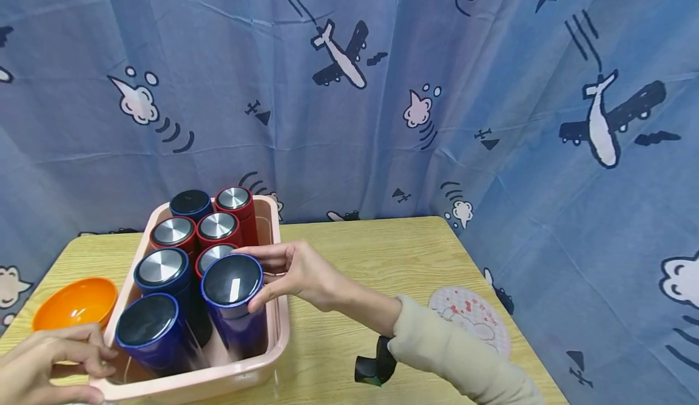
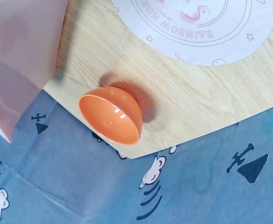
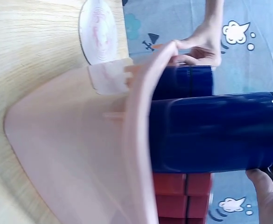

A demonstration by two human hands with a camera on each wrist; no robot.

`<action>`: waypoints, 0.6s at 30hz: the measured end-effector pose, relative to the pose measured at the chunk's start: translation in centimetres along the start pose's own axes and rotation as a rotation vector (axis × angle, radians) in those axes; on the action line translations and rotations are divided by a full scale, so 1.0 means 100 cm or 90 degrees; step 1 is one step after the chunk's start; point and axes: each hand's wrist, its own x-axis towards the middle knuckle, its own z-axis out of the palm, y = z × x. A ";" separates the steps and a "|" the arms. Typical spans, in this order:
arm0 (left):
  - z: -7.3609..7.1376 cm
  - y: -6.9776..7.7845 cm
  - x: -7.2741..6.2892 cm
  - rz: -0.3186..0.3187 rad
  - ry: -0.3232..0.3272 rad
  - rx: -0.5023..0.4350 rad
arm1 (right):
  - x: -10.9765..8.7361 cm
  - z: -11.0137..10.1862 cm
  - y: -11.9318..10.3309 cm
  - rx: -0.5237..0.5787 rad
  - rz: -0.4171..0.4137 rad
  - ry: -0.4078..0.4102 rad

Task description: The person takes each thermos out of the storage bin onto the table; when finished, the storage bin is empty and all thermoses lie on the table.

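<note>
My right hand (image 1: 303, 274) pinches the upper part of a blue vacuum flask (image 1: 237, 326) with a glossy black lid. That flask stands in the front right corner of a pink plastic bin (image 1: 240, 371), rising above its rim in the right wrist view. At the front left corner, my left hand (image 1: 57, 356) grips the bin's rim. Another blue flask (image 1: 155, 332) leans beside it in the bin. Behind them stand a dark blue flask (image 1: 164, 271) with a silver lid, several red flasks (image 1: 248, 223) and a black-lidded blue one (image 1: 190, 203).
An orange bowl (image 1: 82, 302) sits left of the bin on the wooden table (image 1: 349, 271). On the right lie a round patterned mat (image 1: 480, 314) and a black curved object (image 1: 377, 365). Another round printed mat (image 2: 206, 37) shows in the left wrist view. A blue curtain (image 1: 349, 150) hangs behind.
</note>
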 end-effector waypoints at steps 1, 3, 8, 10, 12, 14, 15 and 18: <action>0.000 0.000 0.000 -0.005 -0.001 0.003 | 0.000 0.000 -0.003 0.000 -0.004 0.001; -0.001 0.002 0.000 -0.026 -0.008 0.007 | 0.000 -0.001 -0.008 0.001 -0.011 0.003; -0.004 0.007 0.003 -0.051 -0.024 0.024 | 0.001 -0.002 -0.022 -0.003 -0.023 0.015; -0.005 0.011 0.004 -0.058 -0.032 0.028 | 0.001 -0.003 -0.027 -0.012 -0.027 0.025; -0.006 0.013 0.005 -0.060 -0.038 0.026 | 0.002 -0.004 -0.033 -0.016 -0.030 0.034; -0.007 0.015 0.005 -0.061 -0.045 0.022 | 0.003 -0.005 -0.039 -0.015 -0.033 0.042; -0.006 0.016 0.006 -0.061 -0.046 0.021 | 0.003 -0.006 -0.041 -0.014 -0.035 0.047; -0.005 0.015 0.006 -0.049 -0.043 0.018 | 0.004 -0.009 -0.050 -0.018 -0.044 0.061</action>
